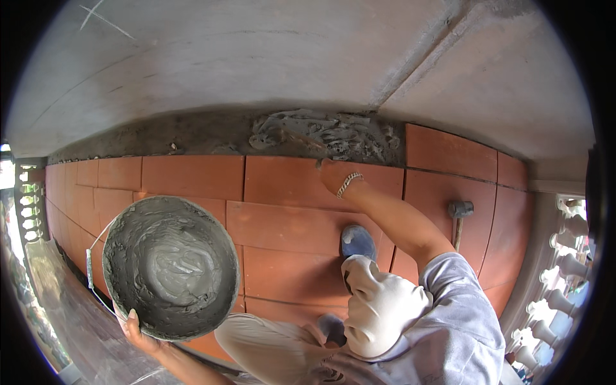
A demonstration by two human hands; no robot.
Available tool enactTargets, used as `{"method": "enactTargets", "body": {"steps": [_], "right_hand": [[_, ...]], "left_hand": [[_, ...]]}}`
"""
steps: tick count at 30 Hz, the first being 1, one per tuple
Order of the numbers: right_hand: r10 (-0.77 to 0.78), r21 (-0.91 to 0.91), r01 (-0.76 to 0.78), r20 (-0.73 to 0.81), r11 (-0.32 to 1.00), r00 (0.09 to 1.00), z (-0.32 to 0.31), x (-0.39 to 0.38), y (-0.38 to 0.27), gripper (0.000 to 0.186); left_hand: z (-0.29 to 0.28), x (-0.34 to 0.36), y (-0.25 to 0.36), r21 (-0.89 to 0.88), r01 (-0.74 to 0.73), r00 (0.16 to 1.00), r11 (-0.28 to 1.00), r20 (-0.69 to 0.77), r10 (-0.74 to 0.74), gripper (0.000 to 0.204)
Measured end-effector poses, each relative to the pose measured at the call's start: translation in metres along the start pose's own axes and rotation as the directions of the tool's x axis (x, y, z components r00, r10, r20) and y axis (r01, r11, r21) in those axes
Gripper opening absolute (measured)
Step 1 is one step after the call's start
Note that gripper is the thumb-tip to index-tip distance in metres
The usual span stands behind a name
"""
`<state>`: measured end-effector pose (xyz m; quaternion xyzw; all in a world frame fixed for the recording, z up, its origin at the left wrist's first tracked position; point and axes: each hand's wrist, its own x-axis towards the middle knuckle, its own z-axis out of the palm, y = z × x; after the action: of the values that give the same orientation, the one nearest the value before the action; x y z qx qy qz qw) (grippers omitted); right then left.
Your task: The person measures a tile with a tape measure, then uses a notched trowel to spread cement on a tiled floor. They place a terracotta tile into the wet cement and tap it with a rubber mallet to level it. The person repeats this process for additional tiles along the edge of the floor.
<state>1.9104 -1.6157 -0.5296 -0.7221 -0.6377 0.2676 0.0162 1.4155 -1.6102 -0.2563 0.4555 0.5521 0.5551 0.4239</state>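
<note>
My left hand [142, 336] grips the near rim of a round dark bucket [114, 282], its thumb over the edge. Wet grey mortar [183, 266] fills much of the bucket and coats its inner wall. My right hand [332, 174] reaches to the far edge of the red tiles, closed around what looks like a trowel [300, 142]. The tool is smeared with mortar and its handle is mostly hidden by the hand. Its blade lies in the rough wet mortar [353, 136] spread along the strip at the wall's foot.
Red floor tiles [282, 183] run along the grey wall [256, 58]. A mallet [461, 210] lies on the tiles to the right. My shoe [358, 242] rests on the tiles. Pale balusters [552, 301] stand at the right, a grey ledge [83, 301] at the left.
</note>
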Motion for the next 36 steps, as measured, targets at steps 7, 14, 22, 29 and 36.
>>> {"method": "enactTargets", "body": {"steps": [7,14,22,29,36], "right_hand": [[0.283,0.176,-0.273,-0.031,0.946,0.959,-0.001,-0.046,0.028,0.032],[0.419,-0.126,-0.408,0.086,0.904,0.904,0.004,-0.107,0.097,0.042],[0.675,0.078,-0.675,0.023,0.734,0.737,-0.015,-0.139,0.13,0.05],[0.716,0.085,-0.711,-0.078,0.698,0.693,-0.013,-0.144,0.12,0.048],[0.59,0.093,-0.593,-0.306,0.8,0.747,-0.003,-0.143,0.104,0.039]], "left_hand": [[-0.005,0.0,-0.002,-0.003,0.042,0.998,0.999,-0.041,-0.042,0.059],[-0.023,0.006,-0.007,-0.003,0.083,0.987,0.997,-0.136,-0.083,0.054],[-0.028,0.009,-0.009,0.02,0.08,0.981,0.997,-0.176,-0.075,0.053],[-0.026,0.007,-0.005,0.056,0.084,0.99,0.995,-0.12,-0.077,0.054],[-0.021,0.007,-0.006,-0.005,0.063,0.995,0.998,-0.076,-0.063,0.058]]}}
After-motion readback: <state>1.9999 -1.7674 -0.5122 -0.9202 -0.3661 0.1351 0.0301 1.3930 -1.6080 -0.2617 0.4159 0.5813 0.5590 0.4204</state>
